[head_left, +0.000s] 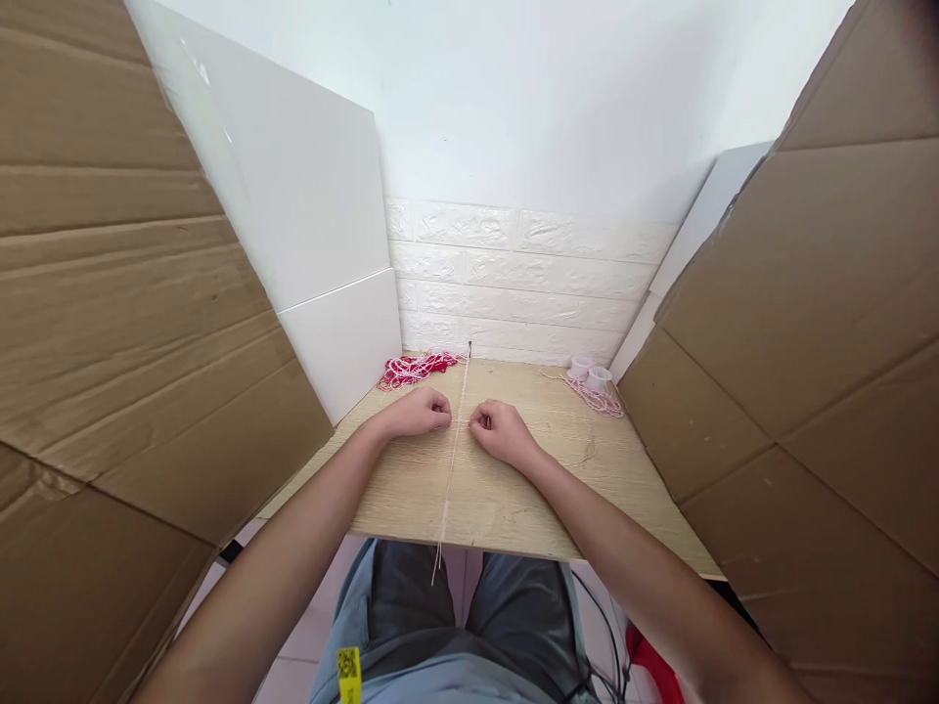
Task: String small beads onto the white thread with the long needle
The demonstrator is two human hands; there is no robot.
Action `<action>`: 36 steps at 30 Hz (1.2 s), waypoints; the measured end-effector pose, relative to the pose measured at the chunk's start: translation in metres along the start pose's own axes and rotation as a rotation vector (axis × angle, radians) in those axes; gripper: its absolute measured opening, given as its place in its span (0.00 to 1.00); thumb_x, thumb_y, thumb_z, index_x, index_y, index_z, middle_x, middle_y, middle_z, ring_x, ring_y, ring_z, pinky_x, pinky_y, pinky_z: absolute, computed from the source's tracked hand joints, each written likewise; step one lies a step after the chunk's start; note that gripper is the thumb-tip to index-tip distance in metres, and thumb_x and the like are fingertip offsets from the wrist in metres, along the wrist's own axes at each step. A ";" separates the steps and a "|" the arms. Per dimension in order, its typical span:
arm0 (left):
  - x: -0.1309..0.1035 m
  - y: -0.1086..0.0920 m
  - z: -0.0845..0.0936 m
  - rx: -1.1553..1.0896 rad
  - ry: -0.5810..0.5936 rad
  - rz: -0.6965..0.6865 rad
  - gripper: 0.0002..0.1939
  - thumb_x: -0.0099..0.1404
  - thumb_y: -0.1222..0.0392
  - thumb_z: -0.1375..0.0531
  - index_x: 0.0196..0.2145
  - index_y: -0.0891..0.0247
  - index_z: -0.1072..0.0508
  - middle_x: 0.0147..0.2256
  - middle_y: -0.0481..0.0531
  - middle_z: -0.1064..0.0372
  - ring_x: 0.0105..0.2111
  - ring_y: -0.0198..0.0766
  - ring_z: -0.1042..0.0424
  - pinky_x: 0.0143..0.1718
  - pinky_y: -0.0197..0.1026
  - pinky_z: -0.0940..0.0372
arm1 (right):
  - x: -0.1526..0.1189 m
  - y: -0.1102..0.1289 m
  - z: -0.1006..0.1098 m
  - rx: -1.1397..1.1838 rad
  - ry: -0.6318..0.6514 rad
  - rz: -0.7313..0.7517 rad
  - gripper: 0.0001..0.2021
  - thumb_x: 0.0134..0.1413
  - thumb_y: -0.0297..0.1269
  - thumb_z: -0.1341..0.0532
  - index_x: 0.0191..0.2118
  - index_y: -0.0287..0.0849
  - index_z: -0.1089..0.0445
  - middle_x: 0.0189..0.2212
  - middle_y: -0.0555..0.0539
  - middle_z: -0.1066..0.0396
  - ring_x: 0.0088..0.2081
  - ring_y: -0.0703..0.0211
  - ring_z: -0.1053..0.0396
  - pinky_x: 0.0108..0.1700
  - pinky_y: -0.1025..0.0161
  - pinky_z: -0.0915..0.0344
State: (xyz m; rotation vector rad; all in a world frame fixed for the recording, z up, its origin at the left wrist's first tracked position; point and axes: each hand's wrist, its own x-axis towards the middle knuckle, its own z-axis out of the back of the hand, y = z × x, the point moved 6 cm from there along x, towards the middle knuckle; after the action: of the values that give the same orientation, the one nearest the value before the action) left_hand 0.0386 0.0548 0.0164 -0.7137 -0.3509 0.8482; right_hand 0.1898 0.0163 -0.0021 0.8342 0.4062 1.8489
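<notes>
A pale cord (453,460) runs taut down the middle of the wooden tabletop, from a small dark peg (469,348) at the back to loose ends hanging over the front edge. A piece of clear tape (456,516) covers it near that edge. On its left side, my left hand (418,412) is closed in a pinch. My right hand (503,431) pinches on the other side at the same height. A fine pale thread (461,422) spans the short gap between the two hands and crosses the cord; the fingers hide its ends.
Red and white cords (418,370) lie tangled at the back left. Pink cord (596,396) lies at the back right beside small clear cups (589,372). Tall cardboard panels (132,274) (814,323) flank the tabletop (558,489), and a white brick-pattern wall (514,264) closes the back.
</notes>
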 end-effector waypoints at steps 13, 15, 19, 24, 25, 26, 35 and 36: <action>-0.002 -0.001 0.004 0.030 -0.023 0.019 0.07 0.51 0.59 0.45 0.21 0.64 0.32 0.21 0.44 0.41 0.23 0.32 0.44 0.24 0.36 0.50 | 0.002 -0.002 0.002 -0.004 -0.031 0.007 0.05 0.46 0.27 0.43 0.24 0.40 0.32 0.24 0.50 0.31 0.27 0.64 0.38 0.31 0.67 0.46; -0.002 -0.003 0.006 0.037 -0.033 0.016 0.07 0.51 0.60 0.45 0.21 0.64 0.33 0.21 0.44 0.42 0.23 0.32 0.44 0.24 0.36 0.50 | 0.002 -0.003 0.003 -0.005 -0.038 0.003 0.05 0.46 0.27 0.42 0.24 0.40 0.32 0.24 0.50 0.31 0.27 0.64 0.38 0.31 0.67 0.46; -0.003 -0.005 0.007 0.047 -0.035 0.008 0.07 0.51 0.60 0.46 0.20 0.64 0.33 0.21 0.44 0.42 0.23 0.31 0.44 0.24 0.36 0.50 | 0.003 -0.003 0.003 -0.002 -0.043 -0.005 0.05 0.46 0.27 0.42 0.24 0.40 0.33 0.24 0.50 0.31 0.27 0.65 0.38 0.31 0.67 0.46; -0.002 -0.002 0.006 0.055 -0.050 0.009 0.07 0.51 0.60 0.45 0.22 0.65 0.31 0.21 0.45 0.39 0.23 0.32 0.42 0.24 0.36 0.49 | 0.001 -0.004 0.002 -0.002 -0.040 -0.021 0.05 0.47 0.27 0.42 0.24 0.40 0.32 0.24 0.50 0.31 0.27 0.64 0.37 0.31 0.67 0.46; -0.002 -0.001 0.006 0.058 -0.049 0.012 0.07 0.51 0.60 0.45 0.22 0.65 0.30 0.21 0.45 0.38 0.23 0.32 0.41 0.25 0.36 0.48 | 0.001 -0.005 0.002 -0.002 -0.031 -0.022 0.05 0.47 0.27 0.42 0.24 0.40 0.31 0.25 0.50 0.31 0.27 0.64 0.37 0.31 0.67 0.45; -0.002 0.000 0.006 0.060 -0.046 0.016 0.07 0.52 0.60 0.44 0.23 0.65 0.29 0.22 0.46 0.36 0.24 0.33 0.40 0.25 0.36 0.47 | 0.001 -0.005 0.002 -0.002 -0.021 -0.018 0.05 0.47 0.27 0.42 0.25 0.40 0.31 0.25 0.50 0.30 0.28 0.64 0.37 0.31 0.67 0.45; 0.000 -0.003 0.007 0.047 -0.110 -0.029 0.13 0.53 0.59 0.43 0.32 0.65 0.22 0.26 0.49 0.30 0.27 0.36 0.35 0.29 0.37 0.43 | 0.000 -0.007 0.002 -0.058 -0.016 -0.001 0.07 0.53 0.32 0.39 0.36 0.41 0.25 0.30 0.48 0.30 0.33 0.60 0.35 0.38 0.65 0.41; 0.001 -0.004 0.006 0.049 -0.112 -0.047 0.13 0.54 0.58 0.43 0.32 0.65 0.22 0.27 0.49 0.30 0.28 0.36 0.35 0.29 0.37 0.42 | 0.000 -0.006 0.001 -0.060 -0.010 0.006 0.07 0.53 0.33 0.39 0.37 0.41 0.25 0.30 0.47 0.30 0.34 0.60 0.35 0.38 0.65 0.41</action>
State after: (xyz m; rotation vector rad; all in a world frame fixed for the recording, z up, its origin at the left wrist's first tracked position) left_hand 0.0380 0.0567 0.0236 -0.6112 -0.4441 0.8515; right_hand 0.1946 0.0193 -0.0051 0.8044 0.3404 1.8532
